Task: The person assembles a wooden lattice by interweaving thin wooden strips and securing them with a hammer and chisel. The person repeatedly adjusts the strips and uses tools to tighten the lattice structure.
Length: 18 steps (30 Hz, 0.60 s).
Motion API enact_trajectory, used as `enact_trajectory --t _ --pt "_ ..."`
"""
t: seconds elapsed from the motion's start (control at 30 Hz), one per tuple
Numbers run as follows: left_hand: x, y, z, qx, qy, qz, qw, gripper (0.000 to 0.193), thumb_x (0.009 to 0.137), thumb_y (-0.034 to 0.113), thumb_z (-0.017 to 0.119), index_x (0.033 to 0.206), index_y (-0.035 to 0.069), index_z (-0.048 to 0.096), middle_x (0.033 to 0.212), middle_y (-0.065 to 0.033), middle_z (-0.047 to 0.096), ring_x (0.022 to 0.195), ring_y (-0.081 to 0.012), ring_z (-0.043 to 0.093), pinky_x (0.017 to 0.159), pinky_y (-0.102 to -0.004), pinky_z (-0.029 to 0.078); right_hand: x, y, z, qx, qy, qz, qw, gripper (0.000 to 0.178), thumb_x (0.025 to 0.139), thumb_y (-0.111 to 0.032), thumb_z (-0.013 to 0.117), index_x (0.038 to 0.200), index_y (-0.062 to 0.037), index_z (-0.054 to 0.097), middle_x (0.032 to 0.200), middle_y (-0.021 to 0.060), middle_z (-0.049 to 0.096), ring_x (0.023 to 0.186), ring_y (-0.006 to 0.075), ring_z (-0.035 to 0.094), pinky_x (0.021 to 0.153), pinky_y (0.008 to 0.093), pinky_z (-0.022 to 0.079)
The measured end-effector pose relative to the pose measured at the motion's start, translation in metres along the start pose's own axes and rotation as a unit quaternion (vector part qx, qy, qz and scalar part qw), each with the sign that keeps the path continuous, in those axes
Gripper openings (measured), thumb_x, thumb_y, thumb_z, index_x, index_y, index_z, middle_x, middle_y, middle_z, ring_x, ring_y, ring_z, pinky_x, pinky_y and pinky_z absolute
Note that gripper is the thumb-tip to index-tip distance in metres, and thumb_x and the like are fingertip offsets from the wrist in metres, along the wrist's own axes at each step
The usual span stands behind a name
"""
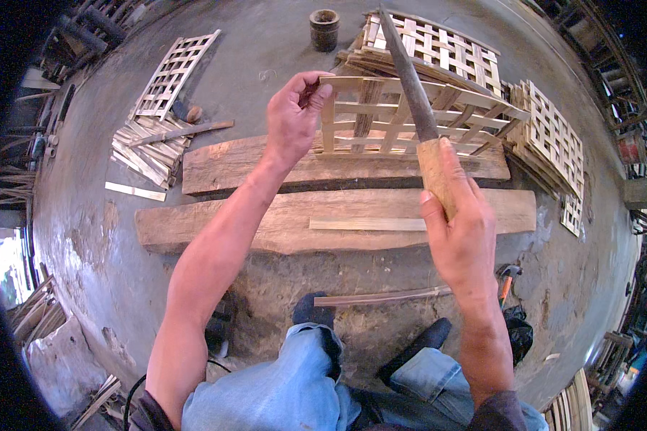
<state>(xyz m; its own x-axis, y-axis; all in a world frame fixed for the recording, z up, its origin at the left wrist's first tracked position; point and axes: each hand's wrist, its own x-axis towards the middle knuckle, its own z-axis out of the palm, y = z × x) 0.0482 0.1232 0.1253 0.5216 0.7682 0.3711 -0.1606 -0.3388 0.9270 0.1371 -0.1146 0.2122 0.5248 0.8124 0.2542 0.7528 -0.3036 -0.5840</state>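
Note:
My left hand (pixel 293 118) is closed on the upper left corner of a woven lattice panel (pixel 328 126) of pale and brown wooden slats. The panel stands on edge on the far wooden beam (pixel 244 165). In my right hand (pixel 461 230) is a long knife, its pale wooden handle (pixel 431 171) wrapped by my fingers. Its dark, tapering blade (pixel 410 80) points up and away, crossing in front of the panel from this view; whether it touches the slats I cannot tell. A loose flat slat (pixel 363 224) lies on the near wooden beam (pixel 230 224).
Stacked lattice panels lie behind (pixel 446 43) and to the right (pixel 553 136). At the left are another panel (pixel 172 75) and a slat pile (pixel 140 154). A dark round container (pixel 324 32) stands far off. Near my feet are a long strip (pixel 381 296) and a hammer (pixel 507 284).

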Motion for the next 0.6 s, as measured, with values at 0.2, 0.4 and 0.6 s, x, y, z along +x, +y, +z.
enact_trajectory --t 0.2,0.4,0.6 --pt "0.002 -0.019 -0.002 0.015 0.011 0.005 1.000 0.016 0.092 0.010 0.061 0.106 0.002 0.061 0.090 -0.0010 0.065 0.083 -0.0072 0.061 0.075 -0.0221 0.049 -0.004 0.006 -0.006 -0.004 0.021 0.005 1.000 0.062 0.083 -0.004 0.061 0.140 -0.0085 0.040 0.096 0.0217 0.061 0.082 0.0385 0.062 0.072 0.0440 0.050" --pt "0.002 -0.017 -0.001 -0.013 0.006 -0.005 1.000 0.016 0.092 0.011 0.062 0.104 0.002 0.061 0.089 -0.0007 0.065 0.082 -0.0070 0.061 0.075 -0.0215 0.048 -0.007 0.020 -0.022 -0.017 0.044 0.039 0.998 0.058 0.084 -0.006 0.060 0.139 -0.0067 0.041 0.104 0.0231 0.060 0.089 0.0378 0.062 0.077 0.0425 0.049" --pt "0.001 -0.026 -0.007 -0.001 0.001 -0.010 1.000 0.015 0.092 0.012 0.061 0.104 0.002 0.061 0.088 0.0004 0.065 0.084 -0.0075 0.060 0.077 -0.0218 0.048 -0.004 0.043 -0.039 -0.065 0.101 0.086 0.989 0.057 0.086 -0.007 0.059 0.139 -0.0053 0.041 0.110 0.0251 0.061 0.096 0.0372 0.063 0.081 0.0397 0.049"
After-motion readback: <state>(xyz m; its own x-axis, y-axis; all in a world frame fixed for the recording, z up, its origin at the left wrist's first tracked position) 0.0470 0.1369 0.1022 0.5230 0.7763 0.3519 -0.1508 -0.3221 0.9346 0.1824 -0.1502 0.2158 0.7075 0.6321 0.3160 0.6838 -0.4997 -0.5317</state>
